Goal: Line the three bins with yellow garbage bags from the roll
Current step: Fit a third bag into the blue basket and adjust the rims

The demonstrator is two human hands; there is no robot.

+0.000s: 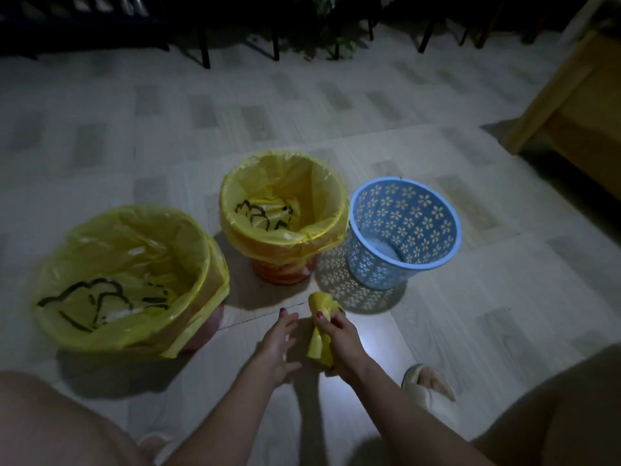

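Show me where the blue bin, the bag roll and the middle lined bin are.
blue bin (433, 210): head view, inner wall.
bag roll (319, 306): head view, top end.
middle lined bin (331, 188): head view, bag's inner side.

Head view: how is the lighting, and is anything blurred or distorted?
Head view: dim overall, corners dark; a bright glare patch on the floor near the hands; the blue bin casts a flower-patterned shadow; left hand slightly motion-blurred; wide-angle bending at the edges.
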